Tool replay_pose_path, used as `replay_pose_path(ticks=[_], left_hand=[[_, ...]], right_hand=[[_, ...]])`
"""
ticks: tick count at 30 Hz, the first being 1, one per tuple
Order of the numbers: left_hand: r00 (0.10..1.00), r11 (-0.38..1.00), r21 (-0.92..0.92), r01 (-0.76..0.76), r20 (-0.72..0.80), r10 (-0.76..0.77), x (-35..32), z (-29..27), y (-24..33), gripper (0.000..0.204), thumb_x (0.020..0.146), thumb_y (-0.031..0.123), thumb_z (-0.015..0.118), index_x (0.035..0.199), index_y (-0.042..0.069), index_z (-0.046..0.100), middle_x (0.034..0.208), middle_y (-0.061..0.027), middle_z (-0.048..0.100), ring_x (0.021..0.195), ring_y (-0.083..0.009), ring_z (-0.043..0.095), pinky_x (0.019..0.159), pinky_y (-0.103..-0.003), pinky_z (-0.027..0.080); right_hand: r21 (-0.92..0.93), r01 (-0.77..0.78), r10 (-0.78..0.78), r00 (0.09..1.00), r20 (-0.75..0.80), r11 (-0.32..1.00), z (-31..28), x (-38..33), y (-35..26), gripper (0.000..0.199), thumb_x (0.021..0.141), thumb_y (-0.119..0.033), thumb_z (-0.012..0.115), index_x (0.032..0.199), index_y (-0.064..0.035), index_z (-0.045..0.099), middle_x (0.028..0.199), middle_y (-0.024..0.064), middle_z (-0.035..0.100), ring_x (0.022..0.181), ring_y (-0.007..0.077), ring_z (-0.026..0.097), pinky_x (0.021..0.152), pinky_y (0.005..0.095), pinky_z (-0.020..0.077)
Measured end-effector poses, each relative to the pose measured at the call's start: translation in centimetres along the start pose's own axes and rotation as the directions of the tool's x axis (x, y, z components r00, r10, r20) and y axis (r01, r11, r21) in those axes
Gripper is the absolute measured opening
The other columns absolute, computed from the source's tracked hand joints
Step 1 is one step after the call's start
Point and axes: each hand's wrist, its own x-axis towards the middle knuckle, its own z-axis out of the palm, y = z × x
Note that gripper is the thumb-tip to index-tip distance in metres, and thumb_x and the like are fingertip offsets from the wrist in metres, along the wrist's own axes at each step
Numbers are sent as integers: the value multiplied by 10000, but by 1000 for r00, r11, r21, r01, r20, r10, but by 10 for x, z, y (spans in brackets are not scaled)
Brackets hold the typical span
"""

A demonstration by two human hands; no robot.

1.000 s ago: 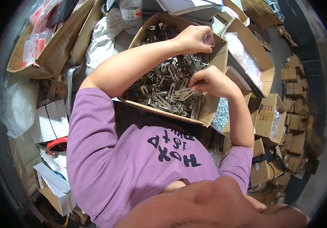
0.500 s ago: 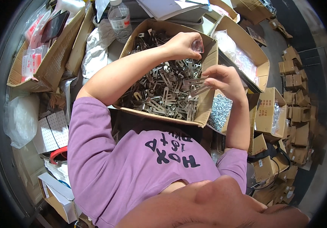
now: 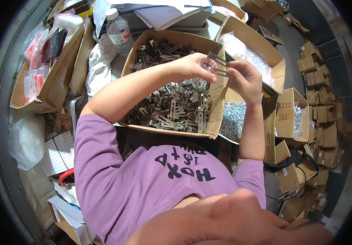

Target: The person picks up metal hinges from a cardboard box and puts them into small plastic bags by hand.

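Observation:
My left hand (image 3: 195,68) is curled round a small clear plastic bag (image 3: 208,66), its fingers bent over the far side of the box. Close on its right, my right hand (image 3: 246,79) pinches slotted metal brackets (image 3: 219,59) between thumb and fingers. Their tips reach to the clear bag; whether they are inside it I cannot tell. Below both hands stands an open cardboard box (image 3: 219,118) with a heap of loose metal brackets (image 3: 176,108) in it.
Right of the box lies a tray of small silvery screws (image 3: 233,118). Beyond it are a carton of clear bags (image 3: 280,67) and stacked small boxes (image 3: 319,102). A water bottle (image 3: 119,34) stands at the back left. A carton with a phone (image 3: 54,45) is further left.
My right hand has moved up and away from the heap with the metal brackets, to beside my left hand. My left hand has shifted slightly left and nearer.

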Motion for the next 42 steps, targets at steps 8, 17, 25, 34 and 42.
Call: replay_pose_path(ticks=[8, 17, 25, 34, 42], left_hand=[[998, 979, -195, -55, -12, 53, 6, -2, -7, 370, 710, 137, 780, 981, 35, 549, 879, -44, 601, 835, -116, 582, 779, -267, 469], [962, 882, 419, -214, -66, 264, 5, 8, -9, 364, 722, 157, 748, 986, 11, 545, 820, -64, 610, 765, -131, 588, 677, -277, 485], [982, 974, 123, -190, 26, 188, 5, 15, -17, 290, 754, 98, 714, 965, 28, 529, 840, -11, 577, 803, -84, 542, 753, -248, 462], [983, 982, 49, -184, 25, 183, 3, 11, -5, 282, 756, 81, 713, 963, 47, 525, 803, 26, 524, 788, -57, 509, 736, -230, 456], [984, 983, 64, -173, 62, 169, 5, 11, -9, 292, 758, 94, 716, 969, 48, 519, 828, 13, 536, 792, -67, 517, 745, -237, 460]], right_hand=[[61, -72, 70, 997, 25, 996, -7, -1, 1, 100, 843, -3, 613, 940, 5, 589, 833, 36, 628, 758, 84, 607, 669, 203, 495], [96, -287, 286, 958, 30, 953, -2, -2, 1, 122, 819, -20, 635, 934, 12, 611, 825, 31, 630, 740, 77, 594, 664, 198, 476], [-161, -98, 91, 995, -51, 982, -1, -5, -18, 150, 797, -48, 651, 922, 35, 650, 837, 77, 671, 742, 130, 630, 697, 254, 503], [-916, 18, 423, 883, 203, 401, -31, -44, 46, 224, 714, -98, 669, 937, -104, 680, 837, 178, 650, 796, 339, 627, 711, 407, 505], [-913, 12, 369, 912, 177, 407, -33, -47, 71, 114, 721, -129, 622, 818, -77, 649, 786, 154, 653, 774, 334, 636, 699, 432, 518]])
